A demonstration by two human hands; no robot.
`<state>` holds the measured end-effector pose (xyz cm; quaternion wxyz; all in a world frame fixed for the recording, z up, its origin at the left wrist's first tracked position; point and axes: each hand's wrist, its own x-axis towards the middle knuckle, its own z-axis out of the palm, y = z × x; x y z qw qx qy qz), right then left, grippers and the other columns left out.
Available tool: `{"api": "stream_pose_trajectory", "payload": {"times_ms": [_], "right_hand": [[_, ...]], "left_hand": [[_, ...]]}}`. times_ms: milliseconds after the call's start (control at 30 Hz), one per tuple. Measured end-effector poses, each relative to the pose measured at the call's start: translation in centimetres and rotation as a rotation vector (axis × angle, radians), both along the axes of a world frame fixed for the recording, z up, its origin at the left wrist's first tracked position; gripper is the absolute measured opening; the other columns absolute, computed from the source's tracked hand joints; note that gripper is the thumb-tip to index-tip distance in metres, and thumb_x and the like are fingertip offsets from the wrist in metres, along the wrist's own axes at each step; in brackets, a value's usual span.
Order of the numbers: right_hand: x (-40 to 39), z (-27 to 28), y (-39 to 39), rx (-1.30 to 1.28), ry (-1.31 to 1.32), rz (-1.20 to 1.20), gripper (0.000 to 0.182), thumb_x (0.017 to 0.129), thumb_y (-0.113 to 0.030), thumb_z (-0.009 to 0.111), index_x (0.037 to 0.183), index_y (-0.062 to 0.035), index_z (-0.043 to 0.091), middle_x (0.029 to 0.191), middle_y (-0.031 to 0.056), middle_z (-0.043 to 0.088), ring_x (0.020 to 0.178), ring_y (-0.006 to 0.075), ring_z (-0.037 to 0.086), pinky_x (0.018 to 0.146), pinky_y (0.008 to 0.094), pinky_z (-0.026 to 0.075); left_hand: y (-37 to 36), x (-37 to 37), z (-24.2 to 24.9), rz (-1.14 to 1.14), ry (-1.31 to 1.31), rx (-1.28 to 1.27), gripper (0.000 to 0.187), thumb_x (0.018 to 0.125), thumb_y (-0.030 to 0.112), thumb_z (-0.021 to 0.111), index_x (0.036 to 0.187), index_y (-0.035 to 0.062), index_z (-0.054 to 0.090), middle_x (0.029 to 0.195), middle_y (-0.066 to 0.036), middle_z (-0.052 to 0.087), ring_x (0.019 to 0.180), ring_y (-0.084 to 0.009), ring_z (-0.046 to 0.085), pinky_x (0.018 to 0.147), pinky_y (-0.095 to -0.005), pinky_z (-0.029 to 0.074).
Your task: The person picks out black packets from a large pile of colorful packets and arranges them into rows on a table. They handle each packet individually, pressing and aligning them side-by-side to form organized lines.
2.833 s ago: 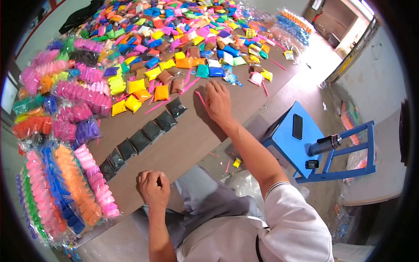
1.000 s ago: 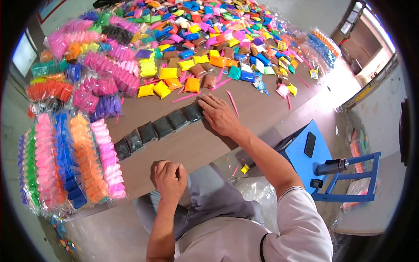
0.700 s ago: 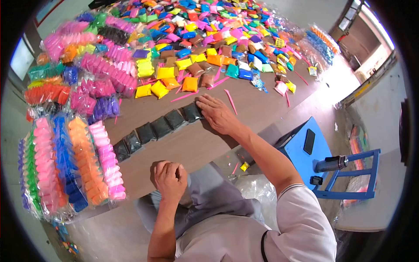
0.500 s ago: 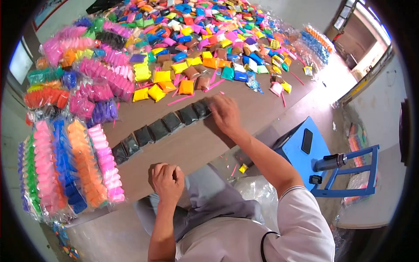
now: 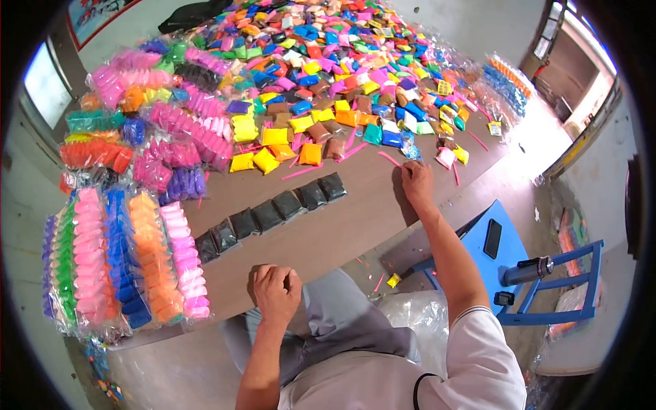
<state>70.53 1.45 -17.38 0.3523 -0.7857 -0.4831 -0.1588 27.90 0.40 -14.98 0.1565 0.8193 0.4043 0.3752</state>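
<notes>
My left hand [image 5: 277, 292] rests at the table's front edge, fingers curled into a loose fist, with nothing showing in it. Farther right, my right hand [image 5: 417, 183] is closed low over the table, its fingers bent. A thin pink stick [image 5: 389, 159] juts out from its fingertips, which partly hide the near end. Just beyond the fingers lies a small clear-and-blue packet [image 5: 410, 149]. Between my hands and the heap, several flat black packets [image 5: 265, 215] form a slanting row, touching or nearly touching one another. Neither hand touches the row.
A large heap of colourful packets [image 5: 328, 75] covers the table's far part. Bagged packet stacks [image 5: 157, 256] stand at the left. Loose pink sticks [image 5: 354, 152] lie before the heap. A blue chair [image 5: 471, 236] at the right bears a phone [image 5: 492, 238] and a bottle [image 5: 527, 270].
My right hand has moved right, away from the end of the black row, and the pink stick now shows at its fingers. The view has shifted slightly; my left hand stays curled.
</notes>
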Motion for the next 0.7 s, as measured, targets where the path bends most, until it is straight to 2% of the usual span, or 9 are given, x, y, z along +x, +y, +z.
{"api": "stream_pose_trajectory", "payload": {"times_ms": [133, 200, 333, 433, 533, 600, 667, 700], "right_hand": [[1.1, 0.4, 0.1, -0.014, -0.054, -0.047, 0.008, 0.082, -0.008, 0.066, 0.086, -0.0025, 0.07, 0.093, 0.0153, 0.068, 0.091, 0.0339, 0.06, 0.082, 0.0443, 0.047], [1.2, 0.6, 0.0, 0.004, -0.068, -0.144, 0.011, 0.083, -0.01, 0.066, 0.091, -0.0028, 0.07, 0.095, 0.0155, 0.067, 0.093, 0.0341, 0.061, 0.082, 0.0446, 0.047], [0.1, 2.4, 0.5, 0.067, -0.056, -0.144, 0.011, 0.085, -0.011, 0.066, 0.094, -0.0039, 0.07, 0.098, 0.0161, 0.067, 0.093, 0.0349, 0.061, 0.082, 0.0451, 0.048], [-1.5, 3.7, 3.2, 0.122, 0.042, 0.124, 0.011, 0.086, -0.01, 0.066, 0.096, -0.0048, 0.069, 0.094, 0.0169, 0.067, 0.091, 0.0369, 0.063, 0.08, 0.0459, 0.05], [-3.8, 4.8, 7.7, 0.083, 0.126, 0.287, 0.013, 0.086, -0.01, 0.064, 0.097, -0.0032, 0.067, 0.091, 0.0189, 0.067, 0.088, 0.0377, 0.065, 0.077, 0.0463, 0.051], [-6.1, 5.8, 10.9, 0.072, 0.138, 0.402, 0.015, 0.085, -0.01, 0.063, 0.097, -0.0029, 0.067, 0.09, 0.0199, 0.067, 0.087, 0.038, 0.065, 0.076, 0.0464, 0.051], [-7.6, 6.0, 14.4, 0.078, 0.165, 0.465, 0.015, 0.085, -0.01, 0.063, 0.097, -0.0029, 0.067, 0.091, 0.0202, 0.067, 0.086, 0.0381, 0.065, 0.075, 0.0465, 0.051], [-8.2, 6.2, 16.4, -0.046, 0.146, 0.504, 0.018, 0.086, -0.011, 0.062, 0.101, -0.0034, 0.068, 0.093, 0.0208, 0.068, 0.087, 0.0386, 0.066, 0.076, 0.0455, 0.052]], "left_hand": [[0.7, -0.6, 0.3, -0.046, -0.037, -0.078, 0.01, 0.083, 0.013, 0.065, 0.084, 0.003, 0.065, 0.088, -0.013, 0.065, 0.09, -0.0326, 0.059, 0.08, -0.044, 0.047], [1.1, -1.3, 1.1, -0.095, -0.101, -0.236, 0.009, 0.083, 0.012, 0.065, 0.082, 0.0029, 0.066, 0.082, -0.012, 0.066, 0.088, -0.0324, 0.061, 0.078, -0.0446, 0.047], [3.4, -3.7, 2.0, -0.09, -0.018, -0.283, 0.012, 0.085, 0.012, 0.064, 0.083, -0.0001, 0.066, 0.081, -0.016, 0.065, 0.082, -0.0336, 0.061, 0.076, -0.0433, 0.048], [5.1, -5.3, 1.4, -0.015, -0.036, -0.275, 0.013, 0.085, 0.012, 0.065, 0.082, -0.0004, 0.065, 0.08, -0.016, 0.064, 0.08, -0.0341, 0.06, 0.072, -0.044, 0.047], [5.4, -5.5, 0.1, 0.068, -0.046, -0.298, 0.011, 0.084, 0.011, 0.066, 0.079, 0.0016, 0.063, 0.079, -0.014, 0.064, 0.078, -0.0335, 0.058, 0.072, -0.045, 0.045], [4.6, -4.2, 0.9, 0.078, 0.122, 0.037, 0.009, 0.082, 0.01, 0.066, 0.078, 0.0034, 0.062, 0.081, -0.012, 0.065, 0.082, -0.0319, 0.058, 0.076, -0.0447, 0.043], [4.3, -3.7, 1.2, 0.089, 0.141, 0.064, 0.007, 0.08, 0.01, 0.067, 0.079, 0.0049, 0.062, 0.081, -0.011, 0.065, 0.086, -0.0303, 0.058, 0.078, -0.0443, 0.042], [4.3, -3.8, 1.1, 0.086, 0.153, 0.067, 0.007, 0.08, 0.01, 0.067, 0.079, 0.005, 0.062, 0.082, -0.01, 0.065, 0.087, -0.0298, 0.058, 0.079, -0.0442, 0.042]]}}
